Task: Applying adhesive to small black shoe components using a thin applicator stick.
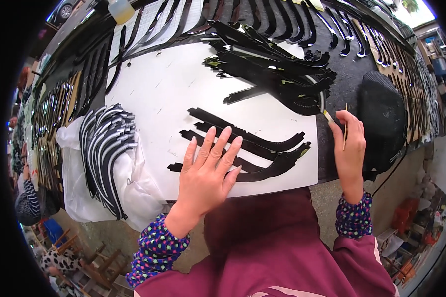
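Observation:
My left hand (206,171) lies flat with fingers spread across several black curved strips (248,139) on a white board (153,99). These strips have notched edges and some glossy patches. At the right edge of the board, my right hand (350,143) is closed around a thin wooden stick (345,129). A small pale flat tip (328,117), like a brush end, shows by its index finger, near the lower end of a pile of black strips (267,64). Whether tip and stick are one tool, I cannot tell.
On white plastic at the left lies a bundle of black-and-white curved strips (106,153). A black bag-like object (381,119) stands right of my right hand. Rows of strips (282,22) line the far edge. A container of yellowish liquid (121,11) stands far left.

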### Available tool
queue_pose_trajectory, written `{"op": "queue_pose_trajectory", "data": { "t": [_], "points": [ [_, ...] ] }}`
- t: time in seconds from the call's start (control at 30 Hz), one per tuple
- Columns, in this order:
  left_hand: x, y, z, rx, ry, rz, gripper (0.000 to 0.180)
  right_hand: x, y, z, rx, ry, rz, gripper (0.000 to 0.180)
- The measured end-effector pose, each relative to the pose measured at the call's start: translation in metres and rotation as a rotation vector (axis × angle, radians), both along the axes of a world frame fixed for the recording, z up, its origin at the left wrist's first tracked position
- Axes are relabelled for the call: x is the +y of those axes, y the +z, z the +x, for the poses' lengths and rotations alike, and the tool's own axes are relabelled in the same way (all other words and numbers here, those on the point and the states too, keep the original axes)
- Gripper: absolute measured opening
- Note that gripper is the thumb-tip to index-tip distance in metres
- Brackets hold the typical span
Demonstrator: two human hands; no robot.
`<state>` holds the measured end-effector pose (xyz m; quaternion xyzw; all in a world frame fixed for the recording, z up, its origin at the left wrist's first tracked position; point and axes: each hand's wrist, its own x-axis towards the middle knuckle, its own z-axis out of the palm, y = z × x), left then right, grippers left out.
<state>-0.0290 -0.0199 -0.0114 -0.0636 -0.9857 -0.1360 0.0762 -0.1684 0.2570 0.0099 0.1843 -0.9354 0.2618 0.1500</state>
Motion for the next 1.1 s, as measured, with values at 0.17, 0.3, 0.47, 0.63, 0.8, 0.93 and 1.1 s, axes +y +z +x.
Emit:
{"op": "queue_pose_trajectory", "data": {
  "t": [0.17, 0.3, 0.47, 0.63, 0.8, 0.93, 1.1],
  "points": [
    [0.008, 0.000, 0.009, -0.017, 0.052, -0.031, 0.056, 0.019, -0.003, -0.008, -0.206, -0.016, -0.082, 0.025],
    [0.013, 0.002, 0.015, 0.001, 0.119, 0.024, 0.054, 0.023, -0.002, -0.012, -0.259, -0.018, -0.180, 0.026],
    [0.006, 0.007, 0.011, 0.025, 0.097, 0.056, 0.053, 0.023, 0.004, -0.012, -0.396, -0.032, -0.235, 0.016],
    [-0.020, 0.009, 0.004, 0.071, 0.086, 0.091, 0.045, 0.036, 0.015, 0.001, -0.323, -0.092, -0.030, 0.010],
    [-0.035, 0.008, -0.006, 0.122, 0.160, 0.031, 0.042, -0.011, 0.059, 0.028, -0.383, -0.132, -0.283, 0.011],
    [-0.045, 0.006, -0.006, 0.094, 0.203, -0.006, 0.042, -0.104, 0.043, 0.031, -0.466, 0.346, -0.440, 0.017],
    [-0.052, 0.005, -0.012, 0.117, 0.200, -0.104, 0.038, -0.157, 0.017, 0.021, -0.558, 0.492, -0.480, 0.022]
  ]
}}
